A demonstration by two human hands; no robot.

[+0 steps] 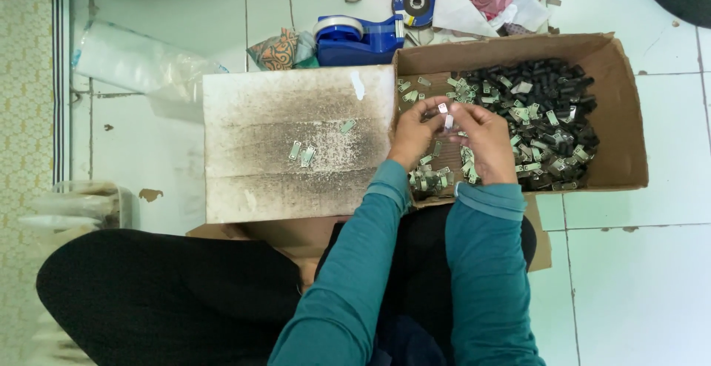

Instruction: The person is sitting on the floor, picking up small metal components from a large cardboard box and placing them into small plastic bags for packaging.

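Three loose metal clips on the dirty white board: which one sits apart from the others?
The clip farthest right, nearest the box and left hand. The other two lie touching, lower left.

The small metal piece (444,108) pinched between both hands is too tiny to identify.

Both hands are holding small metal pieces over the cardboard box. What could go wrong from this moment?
1. The left hand and right hand pinch a small metal piece only by the fingertips; it could slip and get lost among the mixed metal and black parts in the cardboard box.
2. The few loose metal pieces on the stained board lie unguarded; a sleeve might sweep them onto the floor.
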